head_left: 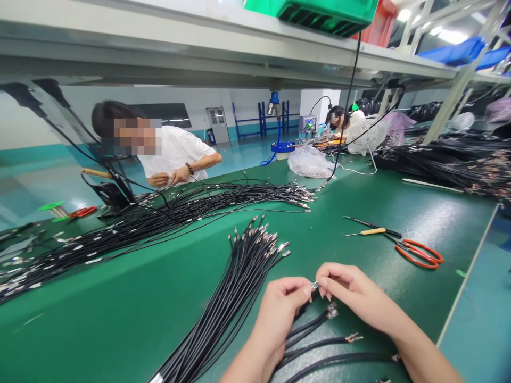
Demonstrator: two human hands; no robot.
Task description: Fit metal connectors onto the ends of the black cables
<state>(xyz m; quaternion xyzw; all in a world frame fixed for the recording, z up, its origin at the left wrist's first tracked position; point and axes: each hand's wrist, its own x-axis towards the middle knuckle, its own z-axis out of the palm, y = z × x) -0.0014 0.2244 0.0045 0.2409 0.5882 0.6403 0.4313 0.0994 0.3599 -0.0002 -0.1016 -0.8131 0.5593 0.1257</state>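
a metal terminal [315,285] is pinched by the fingers [324,275] of the left hand [279,314] and right hand [355,298] (slackened, it could drop among the black cables [315,346] at 6 o'clock).

A loose bundle of crimped cables [227,303] is lying on the desk [80,319], just left of the left hand [279,314] and the right hand [355,292], whose fingers [324,275] are meeting around a small terminal [315,285]. Several more cables [315,346] are lying beneath the hands. A larger bundle [159,223] is stretching across the desk behind, while scissors [419,254] and a small screwdriver [365,231] are lying to the right. A co-worker [175,154] is standing beyond the far edge, under a shelf [199,58].
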